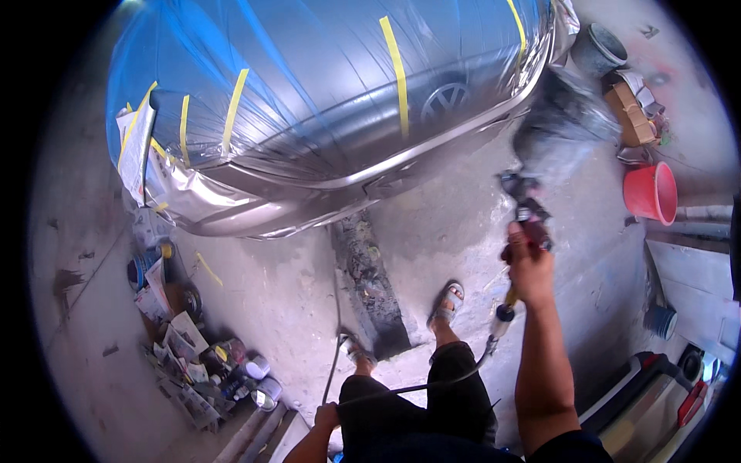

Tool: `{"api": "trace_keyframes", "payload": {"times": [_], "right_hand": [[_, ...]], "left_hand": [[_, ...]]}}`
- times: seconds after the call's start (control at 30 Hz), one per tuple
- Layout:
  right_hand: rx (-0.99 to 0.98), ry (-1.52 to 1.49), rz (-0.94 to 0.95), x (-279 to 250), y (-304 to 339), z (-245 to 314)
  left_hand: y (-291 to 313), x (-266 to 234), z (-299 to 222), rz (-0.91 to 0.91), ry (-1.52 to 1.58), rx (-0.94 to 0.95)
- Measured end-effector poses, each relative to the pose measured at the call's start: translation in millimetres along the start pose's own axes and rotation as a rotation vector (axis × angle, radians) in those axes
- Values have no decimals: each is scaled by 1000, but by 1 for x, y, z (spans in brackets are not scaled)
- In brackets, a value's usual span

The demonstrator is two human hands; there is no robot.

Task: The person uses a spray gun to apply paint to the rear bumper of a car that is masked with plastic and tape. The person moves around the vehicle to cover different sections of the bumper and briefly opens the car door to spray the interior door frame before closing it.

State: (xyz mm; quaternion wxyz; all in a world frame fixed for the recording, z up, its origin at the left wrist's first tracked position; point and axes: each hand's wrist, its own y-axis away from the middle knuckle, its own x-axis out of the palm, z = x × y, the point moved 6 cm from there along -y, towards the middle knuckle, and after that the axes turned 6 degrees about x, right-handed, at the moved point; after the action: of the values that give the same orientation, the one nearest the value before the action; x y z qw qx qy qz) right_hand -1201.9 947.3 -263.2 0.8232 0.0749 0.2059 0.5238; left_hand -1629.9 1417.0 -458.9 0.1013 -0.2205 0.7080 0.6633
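My right hand [531,270] grips a spray gun [529,212], held out ahead and right of me; motion smears the gun a little. An air hose [440,383] runs from a fitting [503,315] under its handle, across my thighs to my left hand [327,417]. That hand is closed around the hose by my left knee. Ahead stands a car whose silvery bumper [285,207] is bare. Above it, clear and blue masking film [309,85] covers the body, held by strips of yellow tape [395,73]. The gun is apart from the bumper's right end.
Cans, papers and bottles [208,363] clutter the floor at left. At right are a red bucket [651,193], a grey bucket [599,50], a cardboard box [629,114] and a detached car part [641,401]. A dark channel [370,282] crosses the floor between my feet.
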Motion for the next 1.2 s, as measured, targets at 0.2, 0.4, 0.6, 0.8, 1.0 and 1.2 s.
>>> {"api": "trace_keyframes", "payload": {"times": [0.2, 0.4, 0.6, 0.8, 1.0, 1.2], "right_hand": [[-19, -11, -133, -14, -7, -36], [-240, -95, 322, 67, 65, -111], [-68, -80, 539, 89, 71, -131], [157, 10, 9, -16, -47, -139], [-35, -148, -410, -103, -117, -121], [27, 104, 38, -39, -69, -205]], "left_hand": [[7, -25, -43, -94, 53, 60], [35, 27, 0, 51, -71, 21], [46, 36, 5, 19, -106, -80], [3, -29, -86, -147, 44, 42], [-39, -62, -185, -189, 279, 148], [-39, -62, -195, -92, 159, 115]]}}
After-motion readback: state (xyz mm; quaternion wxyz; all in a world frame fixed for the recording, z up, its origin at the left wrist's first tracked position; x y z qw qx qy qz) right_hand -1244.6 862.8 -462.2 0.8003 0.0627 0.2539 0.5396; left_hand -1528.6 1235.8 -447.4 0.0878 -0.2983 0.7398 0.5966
